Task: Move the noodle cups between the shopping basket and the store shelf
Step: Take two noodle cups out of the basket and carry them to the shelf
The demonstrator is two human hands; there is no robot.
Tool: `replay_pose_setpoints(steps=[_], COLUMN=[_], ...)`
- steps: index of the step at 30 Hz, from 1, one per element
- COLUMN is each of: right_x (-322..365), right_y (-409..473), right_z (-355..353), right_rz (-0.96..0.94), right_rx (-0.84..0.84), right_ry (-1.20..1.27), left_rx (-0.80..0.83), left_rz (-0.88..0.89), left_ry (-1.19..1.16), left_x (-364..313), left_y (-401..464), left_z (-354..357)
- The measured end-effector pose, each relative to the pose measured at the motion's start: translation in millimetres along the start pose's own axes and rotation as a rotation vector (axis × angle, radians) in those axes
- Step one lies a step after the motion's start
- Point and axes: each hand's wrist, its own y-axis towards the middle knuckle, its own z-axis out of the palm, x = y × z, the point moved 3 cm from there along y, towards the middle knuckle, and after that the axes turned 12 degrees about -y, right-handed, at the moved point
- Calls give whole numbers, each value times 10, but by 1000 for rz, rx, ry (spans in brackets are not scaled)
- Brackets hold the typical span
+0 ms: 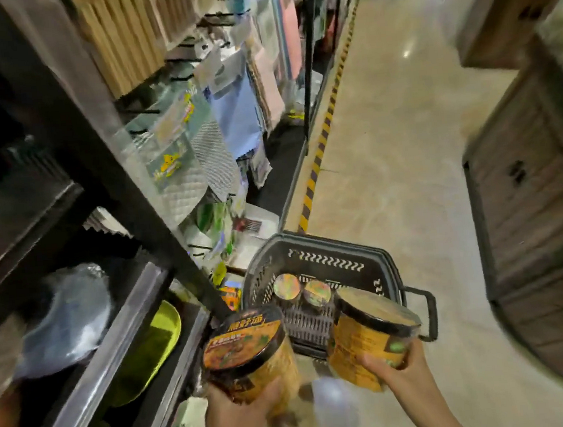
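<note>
I judge these cups light, stiff-walled and film-slick, so I'd hold them low round the wall (never by the lid). My left hand (243,406) has its fingers curled under one cup (248,350); my right hand (396,364) wraps another cup (371,335), both above the basket (326,260), beside the shelf (90,352).

Basket (325,254): dark plastic, perforated walls, ribbed bottom, matt.
Noodle cups in hands (252,353): printed orange wrapping with a light shine; the lids look like glossy printed foil or paper.
Small cups in basket (286,288): shiny lids that reflect light.
Shelf (90,352): black frame, matt; front edge strip looks like smooth metal or clear plastic, glossy.
Floor (403,132): smooth polished tiles, glossy.
Hanging cloths (236,114): soft textile in clear plastic bags.
Cabinet on the right (527,172): wood-look, rough grain.
</note>
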Motion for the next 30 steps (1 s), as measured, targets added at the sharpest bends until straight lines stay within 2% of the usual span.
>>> replay_pose_setpoints(steps=[3,5,8,12,14,18,21,30], right_x=[68,42,-116,-496,-712,-1195,-1633,-2910], right_y=[542,903,1441,2229,2607,3326,3792,4732], right_z=[206,302,411,592,704,956,1123,1605], right_rz=[42,61,129,223,240,218,196,203], right_rx=[-47,-61,-84,-107,-121,-81,-43,-35], right_ry=[19,12,-18,-101,-135,-163,-218,-303], left_rx=[69,106,73,132,142,31,68,39], left_rz=[23,19,-73,-94,-168,-141,-114,-81], left_ry=[64,109,256,284,322,382,433,471], left_x=[-276,-228,116,595,860,1398,1907,3066], left_y=[599,1076,1804,2640,3015,3709,4126,5118], left_z=[374,566,745,1148,1336,1616,1761,1887])
